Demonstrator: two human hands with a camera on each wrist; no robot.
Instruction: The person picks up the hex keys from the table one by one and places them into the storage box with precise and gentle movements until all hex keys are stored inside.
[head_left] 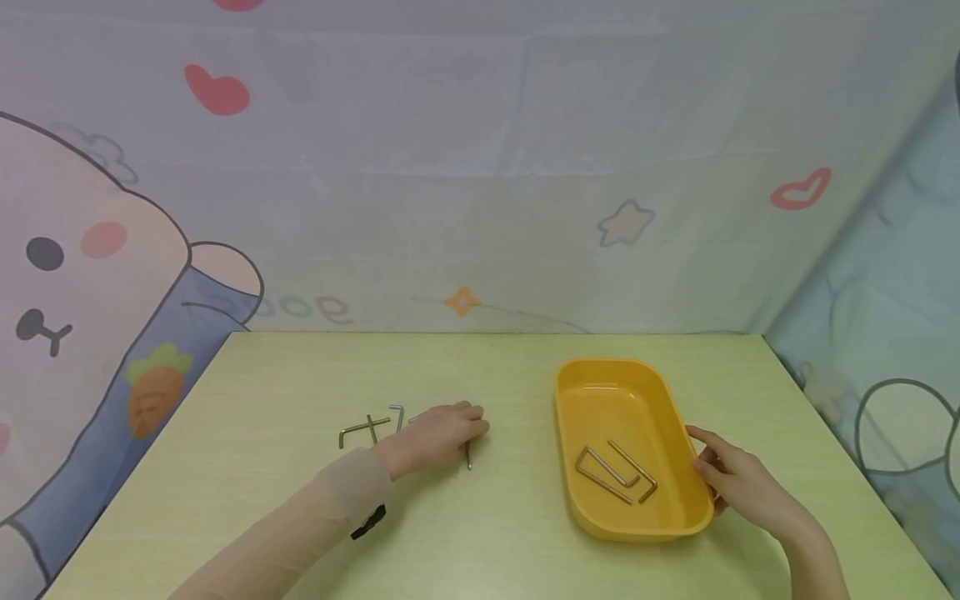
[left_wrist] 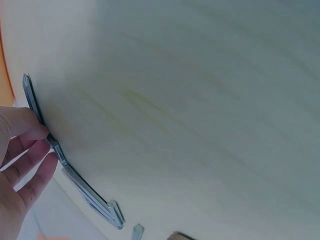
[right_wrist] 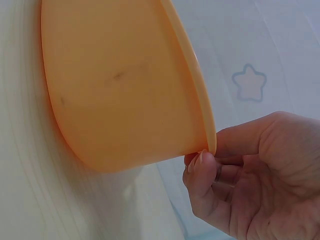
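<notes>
My left hand [head_left: 438, 435] is down at the middle of the table, its thumb and fingers pinching a metal hex key [left_wrist: 32, 97]. More silvery hex keys [left_wrist: 92, 195] lie just beyond the fingertips in the left wrist view, partly hidden by the hand in the head view. Left of that hand, a brassy hex key [head_left: 363, 427] is crossed by another. My right hand [head_left: 750, 487] grips the right rim of a yellow tray [head_left: 600, 392], thumb and fingers on either side of the edge. Inside the tray lie a few L-shaped hex keys [head_left: 633, 461].
The pale green table [head_left: 480, 550] meets a printed cloth backdrop [head_left: 480, 208] at its far edge. Another cloth [head_left: 900, 333] hangs along the right side. A dark band [head_left: 368, 522] shows under the left wrist.
</notes>
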